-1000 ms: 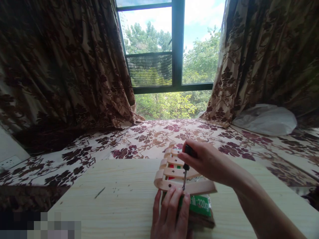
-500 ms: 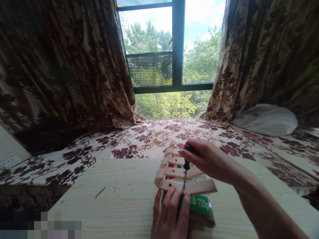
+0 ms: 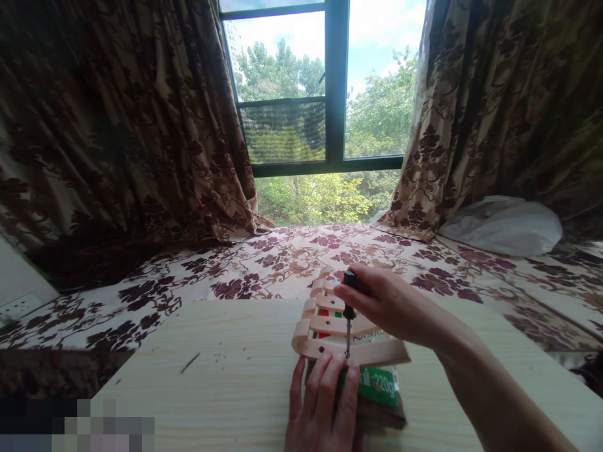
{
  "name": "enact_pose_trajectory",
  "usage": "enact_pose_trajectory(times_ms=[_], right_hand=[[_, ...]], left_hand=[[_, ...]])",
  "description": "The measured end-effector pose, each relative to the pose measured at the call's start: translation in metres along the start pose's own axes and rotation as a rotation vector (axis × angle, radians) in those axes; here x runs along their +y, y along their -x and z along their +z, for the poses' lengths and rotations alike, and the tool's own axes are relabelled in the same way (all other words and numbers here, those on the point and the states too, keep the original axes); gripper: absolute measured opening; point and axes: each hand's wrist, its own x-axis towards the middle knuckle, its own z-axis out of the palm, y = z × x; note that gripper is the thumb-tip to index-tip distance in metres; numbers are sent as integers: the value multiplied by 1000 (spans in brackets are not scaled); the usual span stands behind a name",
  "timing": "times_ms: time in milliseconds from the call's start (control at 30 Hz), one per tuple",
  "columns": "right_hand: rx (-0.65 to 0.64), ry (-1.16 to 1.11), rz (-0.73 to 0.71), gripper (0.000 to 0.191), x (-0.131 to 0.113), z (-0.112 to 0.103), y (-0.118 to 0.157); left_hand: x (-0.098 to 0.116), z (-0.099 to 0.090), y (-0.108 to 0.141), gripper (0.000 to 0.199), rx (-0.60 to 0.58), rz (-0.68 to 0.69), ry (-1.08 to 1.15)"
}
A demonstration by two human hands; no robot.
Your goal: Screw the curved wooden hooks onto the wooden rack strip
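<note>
A screwdriver (image 3: 348, 314) with a black handle stands nearly upright, and my right hand (image 3: 377, 295) is closed round its handle. Its tip meets a dark screw or hole in the nearest slat of a pale wooden slatted piece (image 3: 381, 353). Several bent strips make up this piece, curled over at the left, with dark round spots along them. My left hand (image 3: 323, 402) lies with fingers spread and stretched over the front edge of that slat, beside the screwdriver's tip. Beneath the wood is a printed package (image 3: 377, 384) with a green band reading 220g.
Pale wooden boards form the tabletop (image 3: 226, 402), with a thin dark sliver (image 3: 190, 362) and crumbs at the left. Behind it spreads a floral cloth (image 3: 282, 257) up to the window (image 3: 334, 125). Patterned curtains (image 3: 188, 125) flank it; a white plastic bag (image 3: 504, 226) lies at right.
My right hand has moved slightly left, and the screwdriver is more upright, its tip still on the same slat. My left hand and the wooden piece have stayed in place.
</note>
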Motion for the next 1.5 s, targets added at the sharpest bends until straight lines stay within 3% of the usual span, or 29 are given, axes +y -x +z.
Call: enact_pose_trajectory(times_ms=[200,500,700,967,1167,1367,1500], right_hand=[[-73,-92,-70,13,-6,-11,8],[24,-21,4,28,7,-1,1],[-98,-170,-85,17,-2,-11,9],[44,5,-18,33,4,-1,1],[-82,-105,-77,16,-5,-12,7],[-1,-27,-8,28,1,-7,2],[-34,-90,11,33,10,-7,-1]], left_hand=[[2,0,-2,45,10,-25,26],[5,0,-4,43,47,-58,58],[7,1,-5,41,65,-77,67],[6,3,-4,41,79,-69,62],[7,4,-5,41,101,-81,69],[7,2,-6,41,88,-82,71],[6,0,-4,41,67,-68,61]])
